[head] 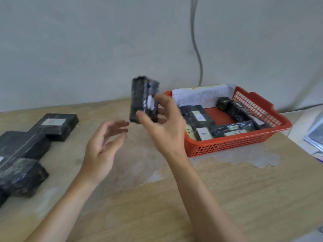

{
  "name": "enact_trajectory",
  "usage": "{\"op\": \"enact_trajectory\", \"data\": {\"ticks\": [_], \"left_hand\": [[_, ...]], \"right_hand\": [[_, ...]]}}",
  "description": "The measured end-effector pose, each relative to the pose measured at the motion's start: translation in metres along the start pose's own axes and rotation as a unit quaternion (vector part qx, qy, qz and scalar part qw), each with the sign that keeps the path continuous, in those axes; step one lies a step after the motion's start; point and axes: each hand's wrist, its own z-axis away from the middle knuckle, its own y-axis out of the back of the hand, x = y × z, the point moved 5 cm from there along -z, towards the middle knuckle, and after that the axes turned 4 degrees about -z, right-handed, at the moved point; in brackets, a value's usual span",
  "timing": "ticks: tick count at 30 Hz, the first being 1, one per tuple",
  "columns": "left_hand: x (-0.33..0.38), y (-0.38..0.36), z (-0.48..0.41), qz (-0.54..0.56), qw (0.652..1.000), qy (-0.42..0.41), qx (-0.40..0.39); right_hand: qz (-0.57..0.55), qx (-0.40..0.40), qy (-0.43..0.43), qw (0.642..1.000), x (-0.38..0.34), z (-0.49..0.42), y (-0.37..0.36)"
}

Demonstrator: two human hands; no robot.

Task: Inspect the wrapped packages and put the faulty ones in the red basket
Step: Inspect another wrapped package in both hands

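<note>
The package is smeared by motion blur, so its wrapping and the pale label on its right face cannot be read. Its lower end is partly covered by the right hand. The writing on the paper sign standing at the far end of the red basket is faint (only a few letters come through). The row of dark packages on the left is cut off by the picture's edge, and so is a pale object at the far right.

The table runs back to a grey wall, where a cable hangs down. Bare wood lies between the left row and the basket, and in the near middle. The basket sits on the right, its left wall just right of the right hand, and holds several wrapped packages.

The package is in the air over the middle of the table, left of the basket. It stands nearly upright, long axis vertical, top tipped slightly left. The right hand holds its lower part, thumb on the near side and curled fingers on the far right side. The left hand is near and left of it, not touching, palm turned right, its fingers straight and slightly spread.
</note>
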Motion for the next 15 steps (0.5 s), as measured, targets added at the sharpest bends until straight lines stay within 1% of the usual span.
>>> {"op": "enact_trajectory", "data": {"ticks": [2, 3, 5, 7, 8, 9, 11, 13, 15], "left_hand": [[0.021, -0.030, -0.018, -0.064, 0.997, -0.035, -0.027], [0.032, -0.049, -0.031, -0.082, 0.995, -0.048, -0.042], [0.053, -0.091, -0.063, -0.114, 0.987, -0.071, -0.089], [0.068, -0.141, -0.094, -0.186, 0.966, -0.086, -0.159], [0.072, -0.167, -0.105, -0.242, 0.945, -0.083, -0.206], [0.073, -0.191, -0.114, -0.304, 0.915, -0.077, -0.253], [0.068, -0.232, -0.122, -0.407, 0.847, -0.061, -0.337], [0.056, -0.259, -0.122, -0.466, 0.791, -0.021, -0.396], [0.039, -0.272, -0.117, -0.523, 0.739, 0.013, -0.425]], "right_hand": [[-0.078, 0.083, -0.016, 0.993, -0.008, -0.022, 0.036], [-0.100, 0.112, -0.018, 0.988, -0.010, -0.034, 0.056], [-0.095, 0.146, -0.020, 0.984, -0.011, -0.057, 0.096], [-0.049, 0.154, -0.027, 0.987, -0.010, -0.080, 0.136], [-0.012, 0.156, -0.032, 0.987, -0.008, -0.090, 0.155], [0.033, 0.154, -0.040, 0.987, -0.005, -0.100, 0.173], [0.132, 0.131, -0.068, 0.980, 0.007, -0.117, 0.202], [0.224, 0.082, -0.094, 0.967, 0.025, -0.131, 0.219], [0.297, 0.005, -0.106, 0.949, 0.043, -0.142, 0.225]]}}
